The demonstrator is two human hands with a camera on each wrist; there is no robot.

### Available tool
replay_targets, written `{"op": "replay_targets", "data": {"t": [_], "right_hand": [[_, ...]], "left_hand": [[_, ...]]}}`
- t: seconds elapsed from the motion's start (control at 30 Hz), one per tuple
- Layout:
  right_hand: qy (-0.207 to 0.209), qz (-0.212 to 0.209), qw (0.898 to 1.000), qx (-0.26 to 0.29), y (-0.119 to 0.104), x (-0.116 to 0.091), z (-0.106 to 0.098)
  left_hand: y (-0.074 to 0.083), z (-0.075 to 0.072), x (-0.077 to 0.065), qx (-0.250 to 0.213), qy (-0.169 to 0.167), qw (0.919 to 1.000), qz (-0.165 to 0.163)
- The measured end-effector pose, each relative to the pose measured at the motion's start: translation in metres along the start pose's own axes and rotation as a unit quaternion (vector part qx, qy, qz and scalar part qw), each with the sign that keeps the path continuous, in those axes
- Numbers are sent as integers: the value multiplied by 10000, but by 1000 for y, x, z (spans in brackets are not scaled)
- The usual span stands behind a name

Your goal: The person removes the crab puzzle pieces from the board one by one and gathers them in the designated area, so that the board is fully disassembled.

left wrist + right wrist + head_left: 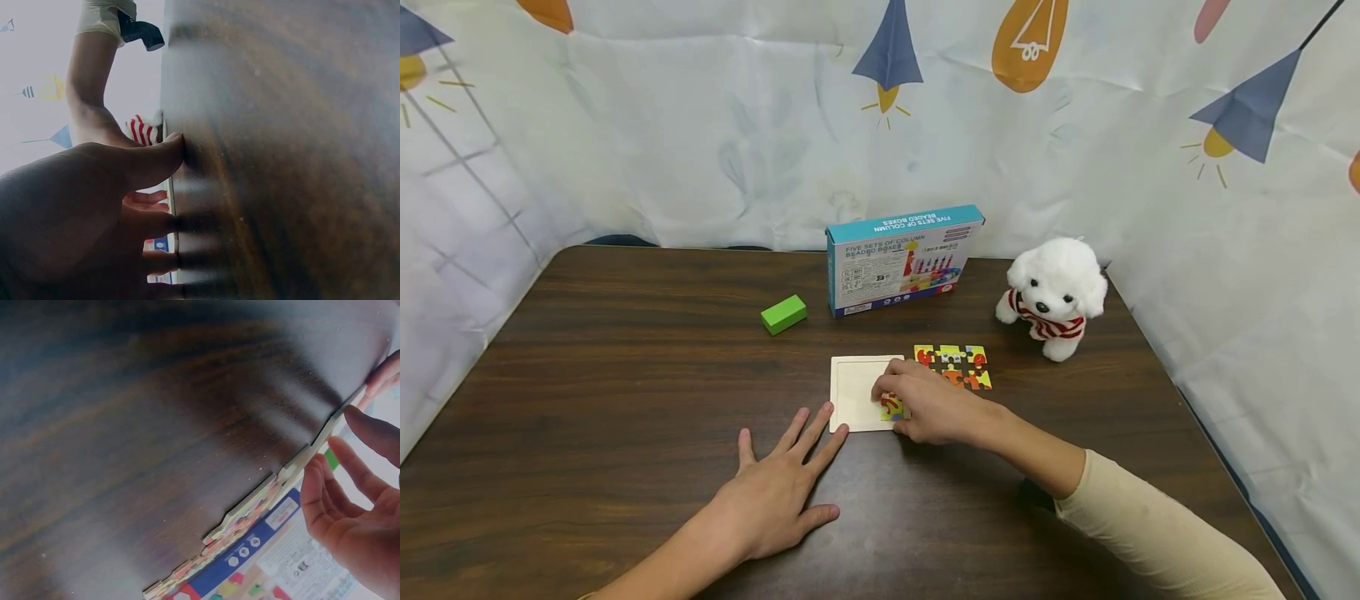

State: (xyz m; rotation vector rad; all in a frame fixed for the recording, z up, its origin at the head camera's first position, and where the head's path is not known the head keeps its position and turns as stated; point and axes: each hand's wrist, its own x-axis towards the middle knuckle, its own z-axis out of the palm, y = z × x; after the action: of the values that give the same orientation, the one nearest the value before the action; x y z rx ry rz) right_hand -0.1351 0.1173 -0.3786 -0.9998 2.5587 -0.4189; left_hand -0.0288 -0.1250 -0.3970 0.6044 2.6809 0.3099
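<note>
A square pale wooden puzzle tray [854, 392] lies at the middle of the table. My left hand [775, 496] is spread flat beside it, with fingertips at its left edge; in the left wrist view the thumb [165, 159] rests on the tabletop. My right hand [936, 407] reaches over the tray's right side. Its curled fingers and thumb hold a yellow, red and green puzzle piece [891, 407] near the lower right corner. Beyond this hand lie several jigsaw pieces [951, 357] in rows, partly hidden by it. In the right wrist view the fingers [362, 478] bend close over the tray's edge.
A blue and white toy box [902, 260] stands on edge at the back of the table [647, 375]. To its left lies a green block [784, 314]. A white plush dog [1052, 292] in a red-striped top sits at the back right. Patterned cloth hangs behind.
</note>
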Motion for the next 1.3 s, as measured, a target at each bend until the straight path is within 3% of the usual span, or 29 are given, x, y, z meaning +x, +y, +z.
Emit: {"op": "replay_targets", "data": {"t": [0.87,1.3], "right_hand": [[141,15,9999,-28,-3,-3,-3],[299,-107,9990,-311,-4,-2,-3]], "left_hand": [[1,1,-1,43,47,10000,0],[1,1,-1,34,62,10000,8]]}}
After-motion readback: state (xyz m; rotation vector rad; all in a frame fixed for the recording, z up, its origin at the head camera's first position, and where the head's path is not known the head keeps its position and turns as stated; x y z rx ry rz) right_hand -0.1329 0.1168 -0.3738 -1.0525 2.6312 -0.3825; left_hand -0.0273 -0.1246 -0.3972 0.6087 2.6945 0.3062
